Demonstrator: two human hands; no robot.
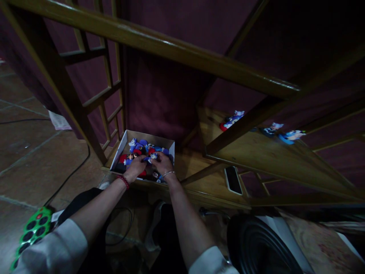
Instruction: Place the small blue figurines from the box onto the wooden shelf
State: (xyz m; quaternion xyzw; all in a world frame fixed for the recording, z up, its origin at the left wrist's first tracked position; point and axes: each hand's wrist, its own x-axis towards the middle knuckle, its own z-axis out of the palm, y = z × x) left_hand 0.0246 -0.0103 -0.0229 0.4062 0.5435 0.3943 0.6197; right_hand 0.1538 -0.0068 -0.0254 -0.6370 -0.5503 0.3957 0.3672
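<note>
A white cardboard box [119,153] stands on the low wooden shelf and holds several small figurines with blue, red and dark parts. Both hands reach into it. My left hand [136,166], with a red bracelet at the wrist, has its fingers closed at the left side of a blue and white figurine [153,156]. My right hand [163,163], wearing a silver bracelet, grips the same figurine from the right. The fingertips of both hands are small and dim in the view.
Several figurines stand on the higher wooden shelf [251,152] at the right. A phone [233,180] lies on the lower shelf. Wooden bars cross above the box. A green power strip [33,233] and cables lie on the floor at the left.
</note>
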